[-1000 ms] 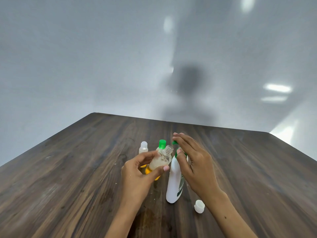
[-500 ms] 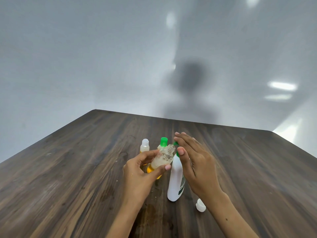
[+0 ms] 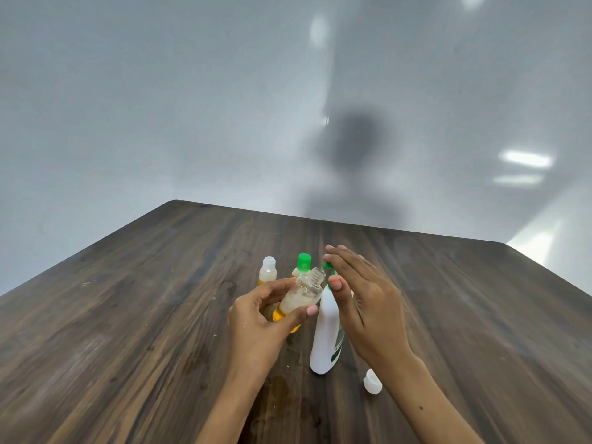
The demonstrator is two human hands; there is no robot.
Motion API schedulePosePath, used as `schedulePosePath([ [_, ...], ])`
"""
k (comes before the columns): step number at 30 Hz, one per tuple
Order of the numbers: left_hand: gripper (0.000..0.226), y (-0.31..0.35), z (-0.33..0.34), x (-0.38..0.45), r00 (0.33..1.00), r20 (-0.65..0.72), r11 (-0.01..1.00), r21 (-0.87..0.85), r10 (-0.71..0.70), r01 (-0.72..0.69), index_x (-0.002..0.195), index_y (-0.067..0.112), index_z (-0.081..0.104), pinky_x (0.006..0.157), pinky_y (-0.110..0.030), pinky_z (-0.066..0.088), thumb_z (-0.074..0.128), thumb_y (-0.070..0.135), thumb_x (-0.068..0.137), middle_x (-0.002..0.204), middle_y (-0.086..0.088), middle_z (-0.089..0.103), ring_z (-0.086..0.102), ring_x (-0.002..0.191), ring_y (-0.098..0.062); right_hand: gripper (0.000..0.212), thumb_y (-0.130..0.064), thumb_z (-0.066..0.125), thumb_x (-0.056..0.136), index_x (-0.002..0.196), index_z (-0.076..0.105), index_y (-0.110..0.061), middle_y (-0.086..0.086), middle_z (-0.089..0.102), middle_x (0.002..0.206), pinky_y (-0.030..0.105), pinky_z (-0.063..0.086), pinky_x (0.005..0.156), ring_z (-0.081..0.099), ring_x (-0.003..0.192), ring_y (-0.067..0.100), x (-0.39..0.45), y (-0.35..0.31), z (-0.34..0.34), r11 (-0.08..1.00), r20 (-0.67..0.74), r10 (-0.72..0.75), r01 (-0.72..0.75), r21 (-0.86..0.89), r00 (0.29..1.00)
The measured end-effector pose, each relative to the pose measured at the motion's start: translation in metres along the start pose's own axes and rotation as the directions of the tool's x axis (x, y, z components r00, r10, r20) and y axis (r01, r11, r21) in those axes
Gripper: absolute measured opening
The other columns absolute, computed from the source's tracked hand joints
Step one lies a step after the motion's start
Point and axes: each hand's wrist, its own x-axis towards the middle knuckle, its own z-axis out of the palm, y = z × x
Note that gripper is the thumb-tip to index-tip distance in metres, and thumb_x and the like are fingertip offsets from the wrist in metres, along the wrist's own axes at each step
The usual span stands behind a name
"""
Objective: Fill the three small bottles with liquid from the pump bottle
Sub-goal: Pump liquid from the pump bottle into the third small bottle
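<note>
My left hand (image 3: pixel 259 318) grips a small clear bottle (image 3: pixel 304 293), uncapped and tilted, with foamy yellow liquid inside; its mouth sits just under the green pump spout. The white pump bottle (image 3: pixel 326 338) stands upright on the wooden table (image 3: pixel 128 315). My right hand (image 3: pixel 362 302) lies over the green pump head (image 3: pixel 327 266) with straight fingers, the thumb at the bottle's neck. Behind stand two more small bottles: one with a white cap (image 3: pixel 267 270) and one with a green cap (image 3: pixel 302 265), both partly hidden by my left hand.
A loose white cap (image 3: pixel 372 381) lies on the table to the right of the pump bottle, near my right forearm. A wet stain (image 3: pixel 278 389) marks the wood in front of the bottles. A grey wall rises behind the table's far edge.
My right hand has flattened over the pump head, fingers straighter than before. The left hand keeps the tilted bottle under the spout. The camera view shifted slightly.
</note>
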Motion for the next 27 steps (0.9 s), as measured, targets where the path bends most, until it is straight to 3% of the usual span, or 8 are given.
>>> schedulePosePath([
  [5,0.048,0.0047,0.0005,0.0004,1.000,-0.008,1.000,-0.007,-0.004,0.004,0.099,0.030,0.073,0.076,-0.007,0.050,0.085,0.037,0.054,0.093,0.017,0.074,0.067,0.092,0.003,0.068,-0.058,0.021,0.097,0.115,0.067,-0.011,0.001,0.062,0.123,0.046,0.050,0.093,0.054,0.120,0.016,0.0084,0.0002,-0.0046,1.000,-0.003,-0.024,0.024,0.017,1.000],
  [10,0.043,0.0023,-0.0002,-0.0003,1.000,-0.005,1.000,-0.013,-0.005,0.005,0.099,0.028,0.074,0.076,-0.010,0.051,0.089,0.025,0.059,0.092,0.017,0.074,0.068,0.090,0.002,0.069,-0.059,0.022,0.097,0.113,0.068,-0.011,0.000,0.065,0.120,0.043,0.052,0.090,0.055,0.118,0.014,-0.0002,-0.0004,0.0005,1.000,-0.010,0.005,-0.005,0.017,1.000],
  [16,0.054,0.0044,0.0006,-0.0012,1.000,-0.004,1.000,-0.014,-0.003,0.003,0.103,0.024,0.074,0.078,-0.013,0.053,0.084,0.041,0.053,0.095,0.015,0.075,0.068,0.092,0.000,0.068,-0.059,0.021,0.097,0.115,0.067,-0.011,0.000,0.062,0.123,0.042,0.050,0.094,0.054,0.119,0.015,0.0069,0.0009,-0.0049,0.999,-0.007,-0.034,0.034,0.009,0.999],
  [27,0.044,0.0033,-0.0012,-0.0018,1.000,-0.015,1.000,-0.008,0.000,0.000,0.100,0.024,0.074,0.073,-0.005,0.048,0.090,0.023,0.058,0.092,0.016,0.074,0.067,0.088,0.007,0.071,-0.061,0.021,0.096,0.113,0.069,-0.011,0.000,0.064,0.122,0.042,0.051,0.092,0.055,0.119,0.014,0.0043,-0.0018,-0.0020,1.000,-0.015,0.001,0.000,0.028,1.000],
])
